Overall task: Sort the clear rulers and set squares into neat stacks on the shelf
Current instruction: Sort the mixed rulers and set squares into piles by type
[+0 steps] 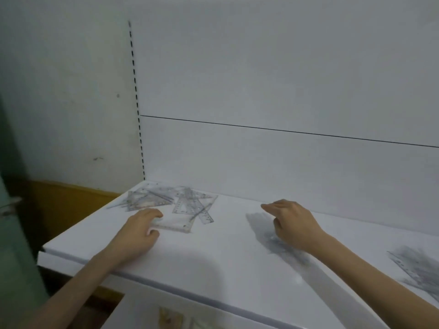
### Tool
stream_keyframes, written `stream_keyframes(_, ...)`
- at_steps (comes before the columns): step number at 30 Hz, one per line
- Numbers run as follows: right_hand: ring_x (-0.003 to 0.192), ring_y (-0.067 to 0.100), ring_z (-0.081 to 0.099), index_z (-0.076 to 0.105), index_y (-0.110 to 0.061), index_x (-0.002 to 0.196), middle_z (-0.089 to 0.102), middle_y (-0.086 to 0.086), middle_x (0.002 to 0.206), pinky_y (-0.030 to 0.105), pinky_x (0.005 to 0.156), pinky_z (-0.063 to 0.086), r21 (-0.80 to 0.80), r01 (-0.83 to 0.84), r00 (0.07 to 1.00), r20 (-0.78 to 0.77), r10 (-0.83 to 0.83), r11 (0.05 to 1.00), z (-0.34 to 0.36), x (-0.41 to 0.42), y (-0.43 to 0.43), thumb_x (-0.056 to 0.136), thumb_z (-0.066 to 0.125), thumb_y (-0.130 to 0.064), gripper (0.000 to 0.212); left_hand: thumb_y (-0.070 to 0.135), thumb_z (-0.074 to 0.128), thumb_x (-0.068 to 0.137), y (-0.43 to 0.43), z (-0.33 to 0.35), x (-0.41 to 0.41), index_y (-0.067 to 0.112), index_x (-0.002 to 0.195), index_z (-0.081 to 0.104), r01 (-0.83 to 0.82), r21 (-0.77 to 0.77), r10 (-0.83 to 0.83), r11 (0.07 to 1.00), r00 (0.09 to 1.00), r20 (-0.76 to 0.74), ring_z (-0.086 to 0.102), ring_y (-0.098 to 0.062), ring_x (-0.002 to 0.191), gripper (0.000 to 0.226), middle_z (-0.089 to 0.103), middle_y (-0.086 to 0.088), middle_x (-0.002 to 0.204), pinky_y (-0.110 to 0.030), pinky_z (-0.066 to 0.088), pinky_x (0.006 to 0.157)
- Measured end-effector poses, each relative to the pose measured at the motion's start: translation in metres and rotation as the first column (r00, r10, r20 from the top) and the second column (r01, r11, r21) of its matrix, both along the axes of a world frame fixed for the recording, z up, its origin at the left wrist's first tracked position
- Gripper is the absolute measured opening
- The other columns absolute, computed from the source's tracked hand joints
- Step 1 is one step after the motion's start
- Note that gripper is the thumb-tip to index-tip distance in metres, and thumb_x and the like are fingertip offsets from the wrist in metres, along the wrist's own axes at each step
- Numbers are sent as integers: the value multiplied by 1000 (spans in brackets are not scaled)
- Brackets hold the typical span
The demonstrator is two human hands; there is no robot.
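Note:
A loose heap of clear rulers and set squares [166, 200] lies at the back left of the white shelf [213, 252]. My left hand [140, 231] pinches one clear ruler [177, 227] at the heap's near edge, thumb under it and fingers over it. A grey, blurred stack of clear rulers [266, 231] lies mid-shelf. My right hand [292, 222] hovers over that stack with its fingers loosely bent and holds nothing. Another stack of set squares [418, 269] lies at the far right edge.
A white back panel [285, 91] rises behind the shelf, with a slotted upright [136, 103] at its left. Left of the shelf are a stained wall and a yellow-brown skirting [71, 200]. Below the shelf's front edge, packaged items [171, 319] show faintly.

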State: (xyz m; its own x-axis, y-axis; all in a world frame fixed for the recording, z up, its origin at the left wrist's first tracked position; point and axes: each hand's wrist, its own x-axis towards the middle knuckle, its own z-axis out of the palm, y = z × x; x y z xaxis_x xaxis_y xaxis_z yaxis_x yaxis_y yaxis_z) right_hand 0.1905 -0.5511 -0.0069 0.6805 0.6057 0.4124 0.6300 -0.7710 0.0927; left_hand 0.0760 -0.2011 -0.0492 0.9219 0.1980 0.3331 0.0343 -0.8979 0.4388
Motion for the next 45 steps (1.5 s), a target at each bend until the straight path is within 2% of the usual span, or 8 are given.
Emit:
stream_keyframes(6,121,24,48,54,-14,125,57,3,127,37,91,45,-85,-228,964,-157,213,970,-15,-17,131,94,43,-26,35,35,58,91,21,-12,1,27,139,44,128,30,-126,991,989,-75,34,-5,134,50,41,12,143,-17,18,112)
stream_keyframes(11,116,29,51,52,-13,118,56,6,123,38,89,46,-57,-172,953,-263,151,984,-30,1,186,96,40,-42,38,82,42,69,43,-5,11,23,105,72,339,147,-340,929,940,-21,44,4,108,75,60,18,110,-4,26,92)
stream_keyframes(14,103,28,56,51,-19,91,61,5,107,34,77,44,-25,-139,951,-283,127,990,-34,11,199,94,44,-48,31,65,34,89,64,-7,9,11,78,73,389,345,-433,854,899,59,49,-4,87,68,69,3,84,-15,40,78)
stream_keyframes(20,45,24,54,37,-20,54,54,3,50,22,46,23,-91,-171,980,88,179,981,-39,5,205,74,61,-27,31,18,39,85,91,-3,-13,15,68,65,270,642,-455,717,880,138,49,-11,48,31,54,2,55,-20,40,37)
stream_keyframes(29,43,15,36,51,-15,56,43,-4,50,22,38,23,70,-387,778,561,284,920,-33,-30,194,69,53,-1,19,28,38,94,100,2,-25,17,114,54,130,237,-163,963,979,126,61,-17,80,28,67,-2,93,-28,52,69)
stream_keyframes(32,46,10,55,67,-15,71,64,-7,61,24,37,40,355,-364,883,426,198,861,-24,-38,184,76,57,-9,13,23,40,100,90,14,-24,26,111,43,127,99,-140,987,981,137,61,-16,75,12,64,-2,87,-28,50,65)
stream_keyframes(36,69,11,71,68,-9,78,71,-2,68,28,63,57,847,-38,952,-130,276,530,-10,-51,163,82,68,-1,9,21,45,97,75,27,-20,23,89,41,227,-69,-214,972,964,157,46,-8,59,9,54,1,74,-24,40,56)
stream_keyframes(45,70,33,71,55,3,87,71,20,79,31,56,55,946,245,861,-312,401,211,15,-68,97,93,52,2,7,19,72,78,14,38,18,26,92,43,398,-95,-367,912,899,239,48,-11,73,32,53,9,84,-17,39,62)
